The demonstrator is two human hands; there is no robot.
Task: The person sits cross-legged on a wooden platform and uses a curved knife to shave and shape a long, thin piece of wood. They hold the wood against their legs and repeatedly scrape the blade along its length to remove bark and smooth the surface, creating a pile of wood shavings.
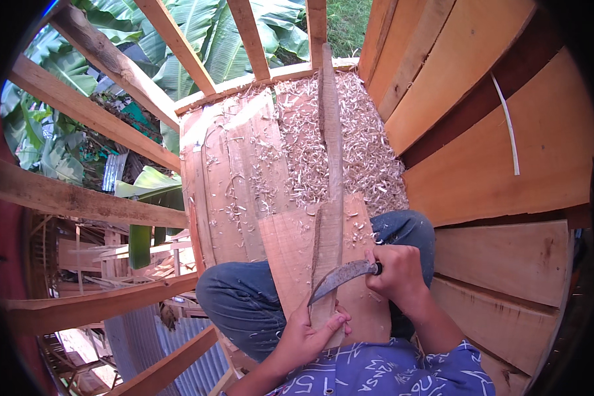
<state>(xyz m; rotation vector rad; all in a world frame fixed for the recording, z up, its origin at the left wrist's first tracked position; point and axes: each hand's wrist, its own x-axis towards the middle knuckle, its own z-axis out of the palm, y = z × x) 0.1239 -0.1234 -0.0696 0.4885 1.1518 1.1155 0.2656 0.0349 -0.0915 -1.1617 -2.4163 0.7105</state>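
A long, rough strip of wood (pixel 334 152) runs away from my lap toward the far railing. My left hand (pixel 311 333) is wrapped round its near end. In my right hand (pixel 397 272) is a curved knife (pixel 343 274), gripped by its dark handle, most of which the fingers hide. Its grey blade lies across the strip just beyond my left hand, with the tip pointing left. Beneath the strip, a flat board (pixel 287 237) rests over my crossed legs.
Curled wood shavings (pixel 371 138) cover much of the plank floor (pixel 241 171) ahead. Upright slats (pixel 244 39) with gaps rise at the front and left, banana leaves beyond. A plank wall (pixel 488 145) stands close on the right, a thin pale strip (pixel 506 122) against it.
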